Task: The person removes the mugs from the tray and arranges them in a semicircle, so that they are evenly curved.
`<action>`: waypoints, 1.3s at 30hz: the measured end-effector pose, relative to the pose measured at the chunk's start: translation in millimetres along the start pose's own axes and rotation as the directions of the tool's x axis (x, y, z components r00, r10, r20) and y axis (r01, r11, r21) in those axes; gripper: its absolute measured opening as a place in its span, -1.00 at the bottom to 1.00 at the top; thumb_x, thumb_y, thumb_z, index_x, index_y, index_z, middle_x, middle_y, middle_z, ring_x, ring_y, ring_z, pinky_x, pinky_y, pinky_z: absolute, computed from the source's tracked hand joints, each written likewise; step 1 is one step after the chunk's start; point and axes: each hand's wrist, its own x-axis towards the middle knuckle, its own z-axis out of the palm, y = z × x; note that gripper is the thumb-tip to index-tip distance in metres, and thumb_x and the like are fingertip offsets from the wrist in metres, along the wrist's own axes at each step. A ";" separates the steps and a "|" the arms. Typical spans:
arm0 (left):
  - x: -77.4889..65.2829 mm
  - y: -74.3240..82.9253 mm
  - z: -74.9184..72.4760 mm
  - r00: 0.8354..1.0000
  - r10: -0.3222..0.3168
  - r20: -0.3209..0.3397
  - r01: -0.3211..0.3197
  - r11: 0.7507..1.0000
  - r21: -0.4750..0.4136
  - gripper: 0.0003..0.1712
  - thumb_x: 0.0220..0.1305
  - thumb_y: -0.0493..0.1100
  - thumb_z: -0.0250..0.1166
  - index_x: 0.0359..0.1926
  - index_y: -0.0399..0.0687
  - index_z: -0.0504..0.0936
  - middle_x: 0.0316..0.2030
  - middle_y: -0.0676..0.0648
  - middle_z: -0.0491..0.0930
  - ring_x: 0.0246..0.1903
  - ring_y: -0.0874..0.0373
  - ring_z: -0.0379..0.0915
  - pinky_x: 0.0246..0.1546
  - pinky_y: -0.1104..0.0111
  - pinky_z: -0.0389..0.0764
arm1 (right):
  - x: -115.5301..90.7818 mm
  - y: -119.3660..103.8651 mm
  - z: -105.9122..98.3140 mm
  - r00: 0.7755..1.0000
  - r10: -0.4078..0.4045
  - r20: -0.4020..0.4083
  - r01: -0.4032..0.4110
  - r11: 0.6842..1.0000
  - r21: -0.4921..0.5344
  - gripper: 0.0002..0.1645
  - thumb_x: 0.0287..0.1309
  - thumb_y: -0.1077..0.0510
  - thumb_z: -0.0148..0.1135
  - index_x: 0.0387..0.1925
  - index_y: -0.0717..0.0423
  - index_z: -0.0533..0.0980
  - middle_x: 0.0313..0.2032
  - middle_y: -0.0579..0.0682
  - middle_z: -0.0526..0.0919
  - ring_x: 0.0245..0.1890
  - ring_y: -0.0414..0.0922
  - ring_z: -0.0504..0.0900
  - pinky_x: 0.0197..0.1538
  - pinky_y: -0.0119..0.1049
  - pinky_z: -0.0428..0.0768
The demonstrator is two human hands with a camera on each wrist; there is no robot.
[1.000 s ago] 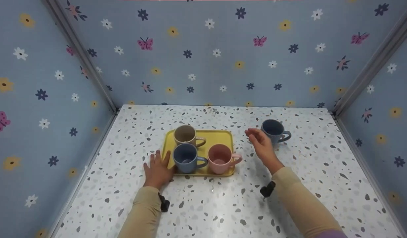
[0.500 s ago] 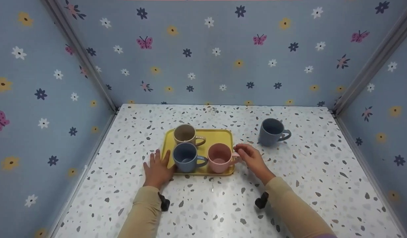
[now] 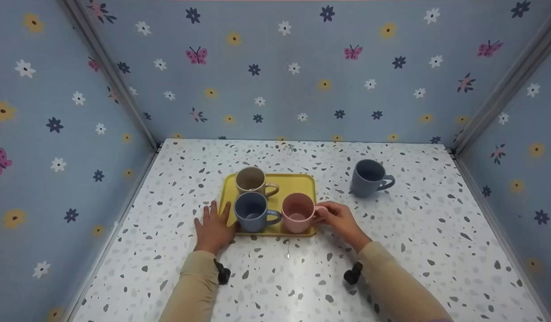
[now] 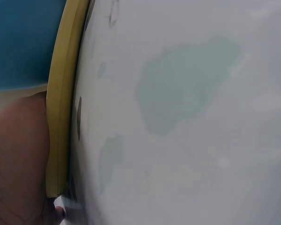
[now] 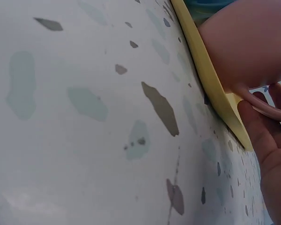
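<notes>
A pink mug (image 3: 297,220) stands at the front right of a yellow tray (image 3: 295,182). Its handle points right, and my right hand (image 3: 345,223) pinches that handle between thumb and fingers. In the right wrist view, fingers (image 5: 255,124) curl about the pink handle (image 5: 267,110), just over the tray's rim. My left hand (image 3: 214,230) rests with spread fingers at the tray's left front corner, its thumb side against the rim (image 4: 61,103). Beside that hand, a blue mug (image 3: 251,220) sits on the tray, with a beige mug (image 3: 250,180) right behind it.
A grey-blue mug (image 3: 366,182) stands upright on the speckled table (image 3: 284,286), right of the tray and behind my right hand. Flower-patterned panels (image 3: 275,67) enclose the table at the back and both sides.
My right hand has moved from beside the grey-blue mug, left and toward me, and taken hold of the pink mug's handle. The left hand and all the mugs have stayed in place.
</notes>
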 end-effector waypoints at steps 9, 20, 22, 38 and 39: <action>0.1 -0.8 -1.6 1.000 0.003 -0.009 -0.003 1.000 -0.001 -0.12 0.43 0.33 -0.02 0.62 0.14 0.01 0.58 -0.34 -0.20 0.53 -0.40 -0.34 0.38 -0.42 -0.27 | 3.3 -3.5 0.3 1.000 -0.015 -0.006 0.015 0.999 -0.037 -0.59 0.36 0.02 0.26 0.00 0.30 0.60 -0.05 0.25 0.70 -0.06 0.00 0.73 0.07 -0.11 0.69; 0.3 -2.9 0.5 1.000 0.001 -0.013 -0.001 1.000 -0.007 -0.13 0.43 0.32 0.00 0.61 0.14 0.03 0.58 -0.34 -0.20 0.54 -0.38 -0.35 0.37 -0.42 -0.29 | 2.7 -6.1 -5.1 0.998 -0.029 -0.053 0.030 0.999 0.014 -0.64 0.40 0.11 0.22 -0.02 0.38 0.58 -0.06 0.31 0.68 -0.08 0.09 0.74 0.08 0.01 0.67; 0.6 -3.3 0.6 1.000 -0.001 -0.010 0.000 1.000 -0.010 -0.12 0.43 0.32 0.00 0.62 0.14 0.02 0.58 -0.34 -0.21 0.54 -0.38 -0.37 0.38 -0.42 -0.30 | 2.4 -8.4 -7.9 0.998 -0.041 -0.054 0.042 0.999 0.033 -0.63 0.41 0.14 0.20 0.00 0.42 0.56 -0.03 0.36 0.66 -0.08 0.12 0.74 0.09 0.06 0.65; -0.5 0.3 0.6 1.000 -0.008 0.002 0.008 1.000 -0.021 -0.12 0.43 0.34 -0.02 0.62 0.14 0.00 0.58 -0.33 -0.23 0.54 -0.38 -0.39 0.38 -0.41 -0.33 | -6.2 -16.2 -48.0 0.983 -0.067 -0.170 0.061 0.997 -0.039 -0.57 0.42 0.05 0.20 0.01 0.39 0.56 -0.03 0.33 0.67 -0.11 0.00 0.76 0.05 -0.06 0.69; -0.4 0.4 0.7 1.000 -0.011 0.004 0.011 1.000 -0.021 -0.12 0.43 0.34 -0.02 0.62 0.16 -0.01 0.59 -0.32 -0.23 0.54 -0.37 -0.39 0.38 -0.40 -0.33 | -7.3 -16.0 -50.6 0.982 -0.068 -0.174 0.061 0.997 -0.040 -0.57 0.41 0.05 0.21 0.01 0.39 0.56 -0.03 0.33 0.67 -0.11 0.01 0.76 0.04 -0.06 0.69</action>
